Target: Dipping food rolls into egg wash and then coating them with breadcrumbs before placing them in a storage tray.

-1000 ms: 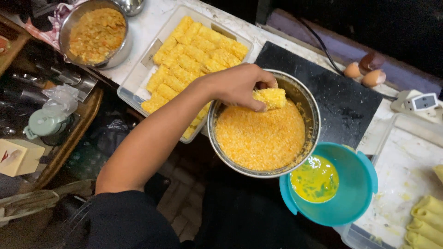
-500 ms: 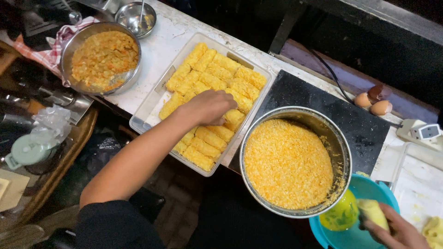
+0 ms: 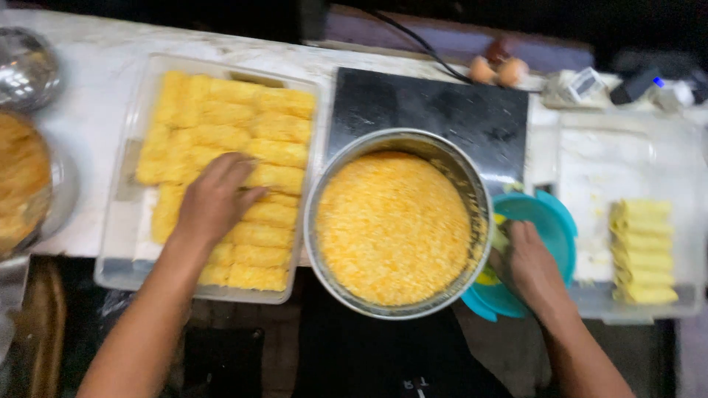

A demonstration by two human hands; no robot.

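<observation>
My left hand (image 3: pixel 214 199) lies palm down on rows of crumb-coated yellow rolls (image 3: pixel 243 140) in a clear rectangular tray (image 3: pixel 110 243), fingers resting on the rolls. A round metal bowl (image 3: pixel 324 184) full of orange-yellow crumbs (image 3: pixel 394 225) stands just right of the tray. My right hand (image 3: pixel 527 265) reaches into a teal bowl (image 3: pixel 553 214) beside the metal bowl; what its fingers hold is hidden. Uncoated pale yellow rolls (image 3: pixel 641 250) lie stacked in a clear tray (image 3: pixel 627 155) at the right.
A black slab (image 3: pixel 428 107) lies behind the metal bowl, with two eggs (image 3: pixel 495 71) and a cable beyond it. At the far left stand a metal bowl of orange filling (image 3: pixel 22 184) and a small empty metal bowl (image 3: pixel 26 66). Small devices (image 3: pixel 590 85) sit back right.
My left hand moved from the crumb bowl to the tray and now presses on the coated rolls. My right hand came into view at the teal bowl. The camera shifted.
</observation>
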